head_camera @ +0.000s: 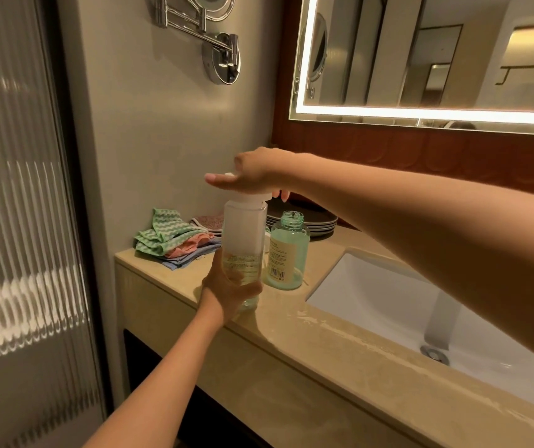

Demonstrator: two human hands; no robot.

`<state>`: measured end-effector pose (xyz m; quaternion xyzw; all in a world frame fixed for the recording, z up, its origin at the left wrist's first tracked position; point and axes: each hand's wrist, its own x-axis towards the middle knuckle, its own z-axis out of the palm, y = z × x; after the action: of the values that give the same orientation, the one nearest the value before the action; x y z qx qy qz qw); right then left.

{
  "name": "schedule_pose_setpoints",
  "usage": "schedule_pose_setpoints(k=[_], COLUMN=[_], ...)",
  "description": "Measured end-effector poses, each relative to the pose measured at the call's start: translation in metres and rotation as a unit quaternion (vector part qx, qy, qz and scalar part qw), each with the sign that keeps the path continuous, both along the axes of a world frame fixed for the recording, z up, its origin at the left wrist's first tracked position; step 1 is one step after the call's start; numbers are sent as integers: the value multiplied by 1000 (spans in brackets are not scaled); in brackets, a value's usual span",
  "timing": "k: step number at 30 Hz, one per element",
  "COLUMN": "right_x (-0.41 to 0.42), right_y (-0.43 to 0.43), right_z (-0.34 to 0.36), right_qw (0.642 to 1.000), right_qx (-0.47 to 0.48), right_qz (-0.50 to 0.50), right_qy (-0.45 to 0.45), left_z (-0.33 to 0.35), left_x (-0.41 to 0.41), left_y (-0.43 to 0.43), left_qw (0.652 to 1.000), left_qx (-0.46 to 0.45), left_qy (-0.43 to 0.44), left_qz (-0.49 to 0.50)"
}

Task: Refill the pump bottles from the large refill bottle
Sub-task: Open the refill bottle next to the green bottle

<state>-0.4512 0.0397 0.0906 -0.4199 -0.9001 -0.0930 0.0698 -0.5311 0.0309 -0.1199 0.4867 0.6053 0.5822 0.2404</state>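
Observation:
A tall clear bottle (244,240) with a white top stands upright near the front edge of the beige counter (323,337). My left hand (226,291) grips its lower part. My right hand (249,176) lies palm down over its white top, fingers closed around the cap. Just to its right stands a shorter green-tinted bottle (288,253), uncapped, with an open threaded neck and a label with a barcode. It holds pale green liquid.
Folded cloths (168,237) in green, pink and blue lie at the counter's far left. Dark plates (314,221) are stacked behind the bottles. A white sink (388,305) is sunk into the counter at right. A lit mirror (420,59) hangs above.

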Motion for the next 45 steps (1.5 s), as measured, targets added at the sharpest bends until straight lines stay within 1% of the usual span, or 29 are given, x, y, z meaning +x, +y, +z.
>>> schedule_pose_setpoints(k=[2, 3, 4, 5, 8, 10, 11, 12, 13, 14, 15, 16, 18, 23, 24, 26, 29, 31, 32, 33, 34, 36, 37, 38, 40, 41, 43, 44, 45], right_x=[-1, 0, 1, 3, 6, 6, 5, 3, 1, 0, -1, -2, -2, -3, -3, -3, -2, -2, -2, -1, 1, 4, 4, 3, 0, 0, 2, 4, 4], right_y=[5, 8, 9, 10, 6, 0, 0, 0, -1, -1, 1, 2, 4, 9, 10, 10, 9, 10, 11, 13, 13, 14, 14, 13, 11, 9, 4, 3, 4], right_z=[-5, -6, -5, -3, 3, 4, 4, 4, 3, 0, -2, -4, -5, -1, -2, -4, -7, -9, -9, -9, -8, -6, -6, -6, -8, -8, -8, -8, -8], right_qw=[998, 998, 999, 998, 978, 969, 973, 985, 996, 1000, 999, 997, 997, 996, 995, 995, 994, 990, 991, 994, 997, 991, 984, 978, 978, 984, 992, 992, 992], right_qx=[64, 62, 33, -19, -170, -205, -188, -137, -65, 5, 54, 80, 77, -11, -3, 29, 108, 138, 131, 103, 54, -54, -78, -79, -41, -3, 86, 114, 120], right_qz=[5, 19, 39, 59, 99, 100, 84, 62, 35, 11, 0, -2, 7, 70, 79, 56, -7, 1, 18, 37, 57, 96, 115, 128, 119, 92, 20, -4, -15], right_qy=[-18, -14, -7, 6, 66, 95, 100, 88, 59, 27, 7, -2, 1, 51, 62, 74, 33, 15, 12, 12, 23, 77, 113, 144, 165, 152, 91, 61, 43], left_z=[-1, 0, 0, 0, -1, -2, -2, -2, -2, -1, -1, -1, -1, -5, -6, -6, -6, -5, -5, -5, -5, -6, -6, -6, -7, -7, -8, -7, -7], left_x=[0, 0, 0, 0, 0, 1, 1, 1, 1, 0, 0, -1, -1, -3, -3, -4, -3, -4, -4, -4, -4, -4, -4, -4, -4, -4, -4, -4, -5], left_y=[0, 0, 0, 1, 0, 0, 0, 1, 1, 1, 2, 2, 1, 5, 6, 7, 6, 5, 5, 5, 5, 6, 5, 5, 4, 5, 6, 5, 5], left_qw=[1000, 1000, 1000, 1000, 1000, 1000, 1000, 1000, 1000, 1000, 1000, 1000, 1000, 1000, 1000, 1000, 1000, 1000, 1000, 1000, 1000, 1000, 1000, 1000, 1000, 1000, 1000, 1000, 1000], left_qx=[-2, -3, -4, -7, -1, 6, 6, 6, 4, 3, -1, 1, 4, 8, 8, 2, -2, -3, -4, -6, -6, -2, 0, 3, 7, 7, 2, -2, -6], left_qy=[-3, -7, -11, -12, 2, -5, -6, -6, -9, -12, -14, -11, -6, 10, 12, 2, 5, 16, 18, 17, 13, 8, 13, 21, 28, 25, 18, 19, 22], left_qz=[-1, -4, -5, -5, 0, -2, -2, -1, -1, -4, -6, -8, -8, 4, 5, 3, 6, 7, 7, 4, 2, 2, 5, 7, 9, 7, 1, 0, 0])
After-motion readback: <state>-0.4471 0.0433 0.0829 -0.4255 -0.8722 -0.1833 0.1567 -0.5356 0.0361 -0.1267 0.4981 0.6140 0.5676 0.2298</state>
